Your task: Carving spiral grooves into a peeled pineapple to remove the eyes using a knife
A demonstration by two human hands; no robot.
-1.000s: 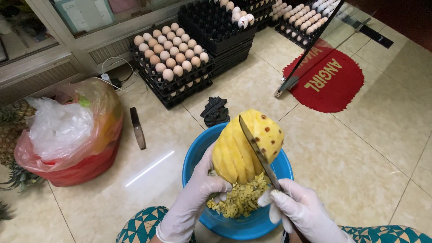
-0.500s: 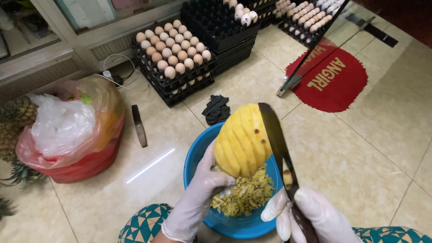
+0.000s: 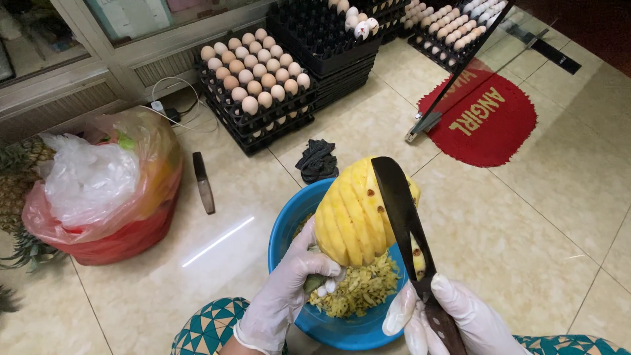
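At 6 o'clock, low centre: both gloved hands work over a blue bowl (image 3: 284,231) on the tiled floor.
left hand (image 3: 289,289): white glove, fingers curled shut round the base of the peeled pineapple (image 3: 348,220), holding it tilted over the bowl.
right hand (image 3: 453,322): white glove, closed on the dark handle of the knife (image 3: 401,207); blade points to 12 o'clock and lies against the fruit's right flank.
peeled pineapple: yellow, spiral grooves cut in it, a few brown eyes left near the blade.
blue bowl contents: heap of yellow-green trimmings (image 3: 358,289) under the fruit.
red bag (image 3: 125,233), 9 o'clock: open, crumpled white plastic bag (image 3: 85,181) inside, orange-tinted plastic round it.
unpeeled pineapples (image 3: 16,197): far 9 o'clock edge, beside the red bag, partly cut off.
second knife (image 3: 204,183): flat on the tiles between bag and bowl.
egg trays (image 3: 253,82), 11 o'clock: stacked black trays, top one full of brown eggs.
more trays (image 3: 325,36), 12 o'clock: top mostly empty, a few pale eggs at the back.
tray (image 3: 453,36), 1 o'clock: pale eggs in rows.
dark cloth (image 3: 317,160): on tiles just above the bowl.
red mat (image 3: 490,118): 2 o'clock.
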